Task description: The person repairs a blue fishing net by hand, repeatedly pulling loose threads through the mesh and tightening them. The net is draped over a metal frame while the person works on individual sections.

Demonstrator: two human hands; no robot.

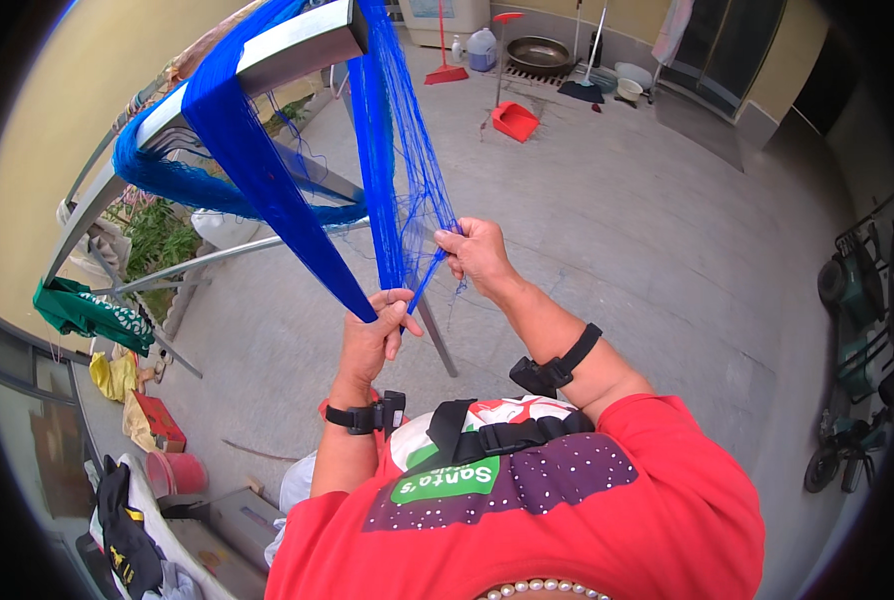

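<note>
A long skein of bright blue thread (267, 190) hangs in loops over the squared end of a metal frame (302, 45). At the lower end of the loops my left hand (377, 325) is closed round the gathered strands. My right hand (475, 258), a little higher and to the right, pinches a thinner bunch of blue threads drawn away from the main skein. Between the two hands a narrow twisted strand runs taut, and loose fine threads tangle above it. A darker blue skein (182, 180) is draped lower on the same frame.
Green patterned cloth (92, 315) hangs at the frame's left. A red dustpan (515, 121), a broom (447, 73) and a metal basin (538, 53) stand at the back. Green wheeled equipment (857, 340) lines the right side. A pink bucket (175, 472) sits lower left.
</note>
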